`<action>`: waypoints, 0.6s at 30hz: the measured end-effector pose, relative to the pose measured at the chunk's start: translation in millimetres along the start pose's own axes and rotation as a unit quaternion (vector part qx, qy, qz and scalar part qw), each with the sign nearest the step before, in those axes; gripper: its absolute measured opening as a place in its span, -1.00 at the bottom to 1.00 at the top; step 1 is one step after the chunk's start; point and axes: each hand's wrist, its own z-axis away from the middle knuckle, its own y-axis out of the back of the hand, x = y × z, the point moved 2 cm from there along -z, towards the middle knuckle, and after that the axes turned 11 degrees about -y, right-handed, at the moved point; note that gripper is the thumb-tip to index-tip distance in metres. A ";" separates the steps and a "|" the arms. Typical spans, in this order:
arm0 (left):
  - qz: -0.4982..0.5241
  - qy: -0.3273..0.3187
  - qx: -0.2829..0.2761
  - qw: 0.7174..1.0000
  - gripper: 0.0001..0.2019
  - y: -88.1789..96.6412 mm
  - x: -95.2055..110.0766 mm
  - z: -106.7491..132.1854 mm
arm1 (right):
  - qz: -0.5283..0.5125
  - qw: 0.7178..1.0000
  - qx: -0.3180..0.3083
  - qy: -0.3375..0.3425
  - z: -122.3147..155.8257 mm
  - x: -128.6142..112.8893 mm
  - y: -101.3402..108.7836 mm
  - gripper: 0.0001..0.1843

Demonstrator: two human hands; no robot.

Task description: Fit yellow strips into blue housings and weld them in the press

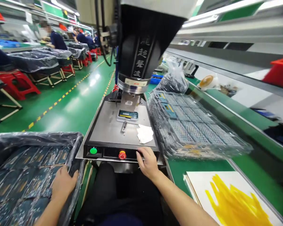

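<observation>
My left hand [63,182] reaches into a plastic-lined bin [68,137] at the lower left, thumb spread from the fingers, over dark blue flat parts [21,180] in clear film. Its fingertips are partly hidden, and I see nothing held. At the right end of the front panel, my right hand [148,163] rests with bent fingers and the thumb apart, holding nothing visible. The panel bears a green button [93,151] and a red emergency stop knob [122,154]. Under the press head [133,83], a blue part with a yellow strip [128,114] sits in a pale fixture [121,119].
A white cloth [145,134] lies on the metal plate. Stacked clear trays [193,125] stand on the right bench, with a yellow-smeared white board [233,197] nearer me. At the left are red stools [16,81], lined bins and seated people [58,39].
</observation>
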 end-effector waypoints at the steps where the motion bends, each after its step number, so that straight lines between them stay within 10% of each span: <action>1: -0.010 -0.031 0.035 0.999 -0.30 3.0 7.4 1.6 | -0.004 1.000 -0.006 -0.025 11.0 6.8 5.5 -0.79; 5: 0.009 -0.155 0.144 0.977 -0.29 17.6 60.8 10.9 | 0.000 0.991 0.004 -0.131 35.8 37.2 14.8 -0.75; 10: 0.010 -0.243 0.130 0.961 -0.25 13.0 122.8 14.4 | 0.001 0.986 0.023 -0.166 41.9 52.3 10.3 -0.78; 18: -0.043 -0.280 0.106 0.953 -0.21 -6.9 126.0 10.2 | -0.008 0.985 -0.001 -0.171 45.9 51.4 4.2 -0.78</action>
